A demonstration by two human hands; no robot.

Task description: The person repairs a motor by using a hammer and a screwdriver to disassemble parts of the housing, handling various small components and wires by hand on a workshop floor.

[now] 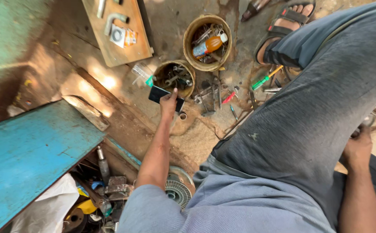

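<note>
One dark flat phone (pixel 165 96) held in left hand (pixel 169 102), fingers wrapped around it, just beside small tin's (pixel 176 77) rim. Right hand (pixel 358 146) grips something, probably metal; largely hidden.

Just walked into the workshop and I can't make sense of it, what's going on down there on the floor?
A person sits low on a dirt floor. Their left hand reaches out and holds a dark phone beside a small tin of tools. Behind that stands a larger tin holding an orange bottle. Screwdrivers and pliers lie scattered nearby. The right hand rests behind the raised knee, gripping something mostly hidden.
</note>
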